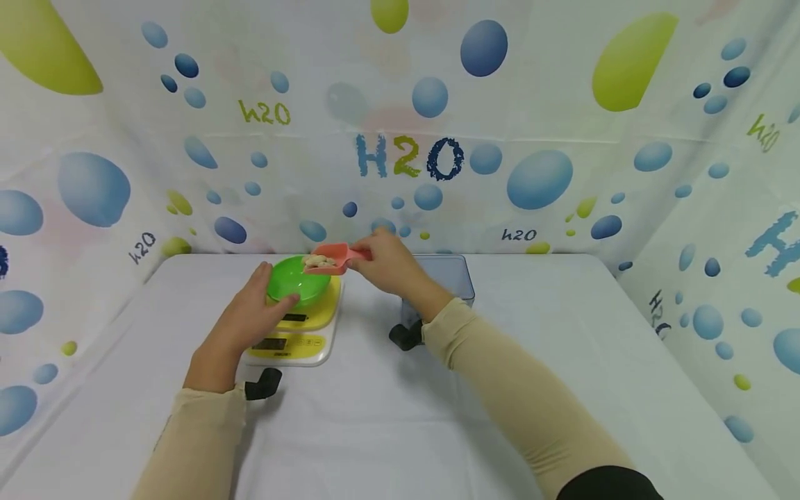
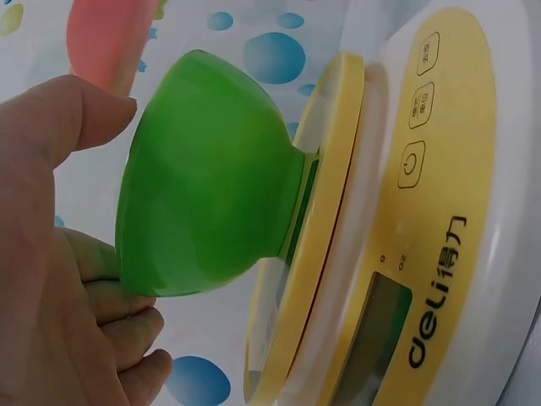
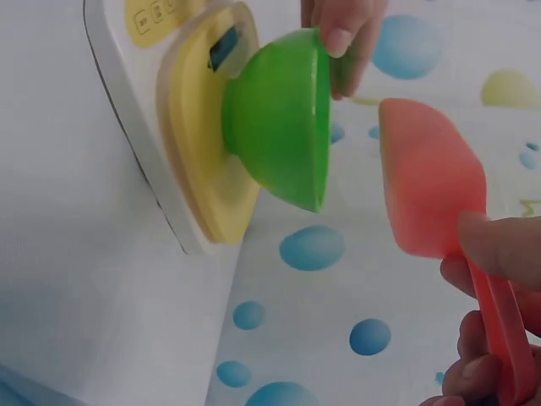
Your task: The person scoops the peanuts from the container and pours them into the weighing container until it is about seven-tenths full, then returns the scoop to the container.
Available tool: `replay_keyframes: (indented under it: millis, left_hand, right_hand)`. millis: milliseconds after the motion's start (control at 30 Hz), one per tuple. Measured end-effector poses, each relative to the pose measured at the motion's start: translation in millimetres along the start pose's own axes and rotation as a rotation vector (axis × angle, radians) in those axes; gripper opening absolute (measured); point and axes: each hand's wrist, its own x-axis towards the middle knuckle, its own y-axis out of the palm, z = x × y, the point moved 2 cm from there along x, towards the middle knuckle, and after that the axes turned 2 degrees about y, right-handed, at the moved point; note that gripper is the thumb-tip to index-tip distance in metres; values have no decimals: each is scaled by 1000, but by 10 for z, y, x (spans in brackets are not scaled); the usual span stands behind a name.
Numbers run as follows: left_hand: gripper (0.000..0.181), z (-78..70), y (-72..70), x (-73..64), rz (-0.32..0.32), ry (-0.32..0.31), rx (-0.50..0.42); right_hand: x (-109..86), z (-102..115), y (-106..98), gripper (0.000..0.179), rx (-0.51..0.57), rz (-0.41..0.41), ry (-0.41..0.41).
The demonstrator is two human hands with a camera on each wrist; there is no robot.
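Note:
Over the far right part of the rim of a green bowl (image 1: 294,285), my right hand (image 1: 395,265) holds a small pink-red scoop (image 1: 340,255) by its handle. Pale lumpy pieces (image 1: 319,262), like peanuts in the shell, lie in the scoop. The bowl stands upright on a yellow-and-white kitchen scale (image 2: 439,211). My left hand (image 1: 246,312) grips the bowl's rim from the left, its thumb on the near side and fingers on the far side. In the right wrist view, the scoop's underside (image 3: 433,182) faces the camera, a gap away from the bowl. The bowl's inside is mostly hidden.
A clear bluish-grey rectangular container (image 1: 453,274) stands at the back of the table, partly behind my right wrist. White cloth (image 1: 375,430) covers the table. A printed curtain (image 1: 300,153) hangs behind the table and at both sides.

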Motion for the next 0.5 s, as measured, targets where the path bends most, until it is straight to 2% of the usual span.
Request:
replay_keyframes:
  millis: [167, 367, 500]
  left_hand:
    - [98, 52, 28, 1, 4, 7, -11]
    - [90, 61, 31, 9, -18, 15, -24]
    - [85, 65, 28, 21, -30, 16, -29]
  right_hand:
    - [3, 104, 93, 35, -155, -19, -13]
    - [9, 206, 189, 29, -372, -32, -116]
    - [18, 232, 244, 26, -453, -56, -164]
